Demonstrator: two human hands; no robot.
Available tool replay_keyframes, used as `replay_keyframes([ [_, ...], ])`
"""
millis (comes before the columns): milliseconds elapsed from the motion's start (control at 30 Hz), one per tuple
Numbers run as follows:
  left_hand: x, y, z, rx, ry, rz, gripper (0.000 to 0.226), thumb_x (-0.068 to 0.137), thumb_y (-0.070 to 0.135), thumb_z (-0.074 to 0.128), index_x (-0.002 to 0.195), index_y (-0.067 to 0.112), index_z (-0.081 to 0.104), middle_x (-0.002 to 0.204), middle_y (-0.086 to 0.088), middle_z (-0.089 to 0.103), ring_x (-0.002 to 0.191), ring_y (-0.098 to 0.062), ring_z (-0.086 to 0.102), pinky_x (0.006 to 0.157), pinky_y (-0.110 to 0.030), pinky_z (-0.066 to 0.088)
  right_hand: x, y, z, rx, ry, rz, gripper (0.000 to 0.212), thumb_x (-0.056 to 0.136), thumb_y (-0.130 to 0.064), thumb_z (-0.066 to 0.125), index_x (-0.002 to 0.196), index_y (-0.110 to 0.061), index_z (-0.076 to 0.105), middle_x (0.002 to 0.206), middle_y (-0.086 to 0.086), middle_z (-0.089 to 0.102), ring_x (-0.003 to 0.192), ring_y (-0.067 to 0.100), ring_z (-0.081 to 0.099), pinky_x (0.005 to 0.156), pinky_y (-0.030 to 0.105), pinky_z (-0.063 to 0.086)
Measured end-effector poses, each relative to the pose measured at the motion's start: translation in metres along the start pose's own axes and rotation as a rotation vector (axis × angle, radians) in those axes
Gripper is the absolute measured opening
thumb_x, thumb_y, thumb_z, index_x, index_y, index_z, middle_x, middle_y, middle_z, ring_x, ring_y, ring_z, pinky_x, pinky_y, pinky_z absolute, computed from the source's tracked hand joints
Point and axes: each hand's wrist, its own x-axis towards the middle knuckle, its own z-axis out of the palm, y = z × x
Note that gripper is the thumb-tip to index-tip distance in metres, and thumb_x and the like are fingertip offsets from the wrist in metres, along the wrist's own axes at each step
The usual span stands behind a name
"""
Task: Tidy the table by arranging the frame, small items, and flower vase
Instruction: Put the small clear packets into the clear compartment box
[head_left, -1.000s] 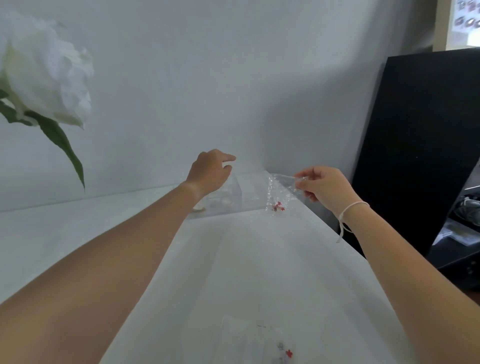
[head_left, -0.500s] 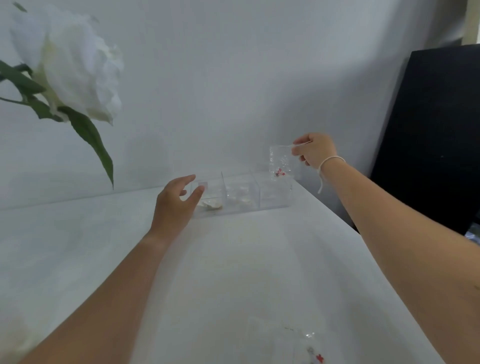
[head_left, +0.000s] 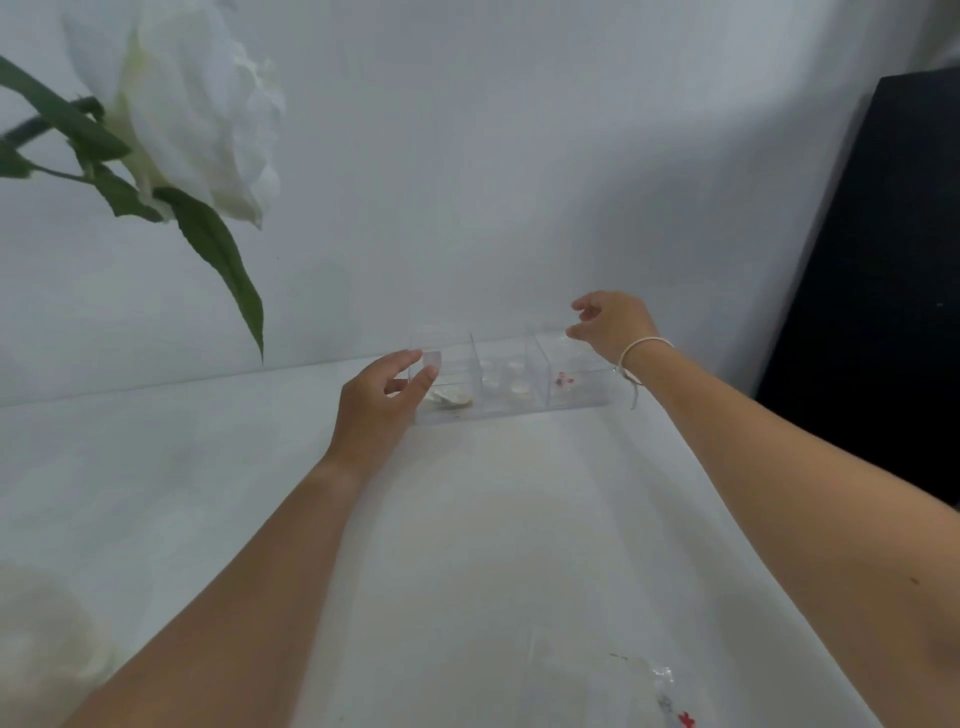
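A clear plastic organiser (head_left: 519, 413) with three compartments stands at the back of the white table against the wall. Its left compartment holds a pale shell-like piece (head_left: 453, 399), the middle one several small white items (head_left: 511, 378), the right one a small clear bag with red bits (head_left: 563, 380). My left hand (head_left: 382, 405) is at the organiser's left end, fingers apart, thumb and forefinger touching its corner. My right hand (head_left: 613, 325) hovers above the right compartment, fingers spread, holding nothing. A large white flower (head_left: 197, 104) with green leaves leans in from the upper left; its vase is out of view.
Another clear bag with red and silver bits (head_left: 667, 701) lies on the white table (head_left: 467, 571) at the near right edge. A black panel (head_left: 883, 312) stands to the right beyond the table's edge. A blurred pale object (head_left: 41, 639) sits at the lower left.
My right hand carried the small bag over the right compartment and let it go; the bag now lies inside. My left hand dropped from the organiser's top to its left end.
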Motion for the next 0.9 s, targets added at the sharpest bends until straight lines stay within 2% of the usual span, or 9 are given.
replay_keyframes([
  [100, 0.000, 0.000, 0.000, -0.002, -0.004, 0.009, 0.037, 0.084, 0.038, 0.061, 0.117, 0.022, 0.061, 0.115, -0.005, 0.066, 0.078, -0.001, 0.058, 0.062, 0.006, 0.036, -0.011, 0.001, -0.003, -0.044, 0.060, -0.092, 0.037, 0.083, -0.015, 0.062, 0.119, -0.014, 0.059, 0.124, 0.007, 0.059, 0.114, 0.022, 0.053, 0.096, 0.027, 0.037],
  [167, -0.001, 0.000, 0.000, -0.004, -0.004, 0.009, 0.038, 0.084, 0.038, 0.061, 0.118, 0.022, 0.061, 0.114, -0.007, 0.067, 0.077, 0.000, 0.058, 0.062, 0.006, 0.036, -0.025, -0.001, -0.008, -0.043, 0.102, -0.163, 0.033, 0.083, -0.016, 0.061, 0.116, -0.015, 0.060, 0.122, 0.007, 0.058, 0.112, 0.021, 0.053, 0.092, 0.023, 0.035],
  [233, -0.002, 0.001, -0.001, -0.001, -0.002, 0.008, 0.039, 0.084, 0.039, 0.061, 0.119, 0.022, 0.060, 0.113, -0.009, 0.067, 0.076, -0.003, 0.058, 0.063, 0.003, 0.038, -0.045, -0.006, -0.011, -0.036, 0.106, -0.232, 0.028, 0.083, -0.017, 0.061, 0.112, -0.016, 0.061, 0.115, 0.006, 0.060, 0.101, 0.018, 0.055, 0.084, 0.018, 0.033],
  [300, -0.005, 0.002, -0.002, 0.011, 0.002, 0.003, 0.042, 0.084, 0.040, 0.060, 0.121, 0.023, 0.058, 0.111, -0.012, 0.068, 0.077, -0.007, 0.058, 0.064, -0.003, 0.040, -0.069, -0.011, -0.013, -0.007, 0.061, -0.288, 0.025, 0.082, -0.018, 0.063, 0.107, -0.016, 0.063, 0.103, 0.002, 0.062, 0.079, 0.007, 0.053, 0.077, 0.015, 0.033],
  [433, -0.016, 0.006, -0.006, 0.044, 0.037, -0.005, 0.044, 0.085, 0.036, 0.060, 0.126, 0.019, 0.055, 0.116, -0.011, 0.067, 0.085, -0.011, 0.058, 0.077, -0.015, 0.038, -0.128, -0.022, -0.023, 0.063, -0.250, -0.313, 0.017, 0.078, -0.025, 0.068, 0.095, -0.028, 0.066, 0.085, -0.014, 0.060, 0.057, -0.005, 0.046, 0.059, 0.009, 0.036],
  [533, -0.031, 0.008, -0.014, 0.105, 0.049, -0.008, 0.047, 0.085, 0.035, 0.059, 0.128, 0.017, 0.053, 0.130, -0.003, 0.059, 0.095, -0.013, 0.057, 0.084, -0.021, 0.038, -0.165, -0.030, -0.033, 0.013, -0.554, -0.317, 0.019, 0.076, -0.035, 0.070, 0.093, -0.039, 0.063, 0.090, -0.017, 0.061, 0.068, 0.000, 0.050, 0.064, 0.005, 0.041],
  [600, -0.042, 0.008, -0.021, 0.170, 0.021, -0.015, 0.047, 0.086, 0.034, 0.059, 0.128, 0.015, 0.053, 0.134, -0.005, 0.056, 0.110, -0.019, 0.056, 0.093, -0.026, 0.041, -0.184, -0.034, -0.040, -0.032, -0.681, -0.315, 0.027, 0.073, -0.040, 0.071, 0.098, -0.042, 0.061, 0.098, -0.016, 0.060, 0.075, 0.003, 0.051, 0.070, 0.010, 0.042],
  [700, -0.059, 0.010, -0.030, 0.315, -0.058, -0.029, 0.045, 0.086, 0.035, 0.057, 0.126, 0.014, 0.055, 0.138, -0.006, 0.052, 0.127, -0.022, 0.046, 0.109, -0.034, 0.034, -0.205, -0.038, -0.046, -0.126, -0.809, -0.324, 0.040, 0.071, -0.043, 0.072, 0.108, -0.044, 0.057, 0.105, -0.016, 0.054, 0.081, -0.002, 0.048, 0.075, 0.011, 0.038],
  [900, -0.094, 0.018, -0.046, 0.634, -0.249, 0.016, 0.050, 0.084, 0.050, 0.053, 0.126, 0.024, 0.054, 0.144, -0.005, 0.046, 0.131, -0.025, 0.041, 0.109, -0.034, 0.030, -0.231, -0.038, -0.053, -0.278, -0.903, -0.317, 0.056, 0.071, -0.041, 0.073, 0.122, -0.041, 0.049, 0.108, -0.014, 0.046, 0.081, -0.008, 0.042, 0.075, 0.012, 0.034],
])
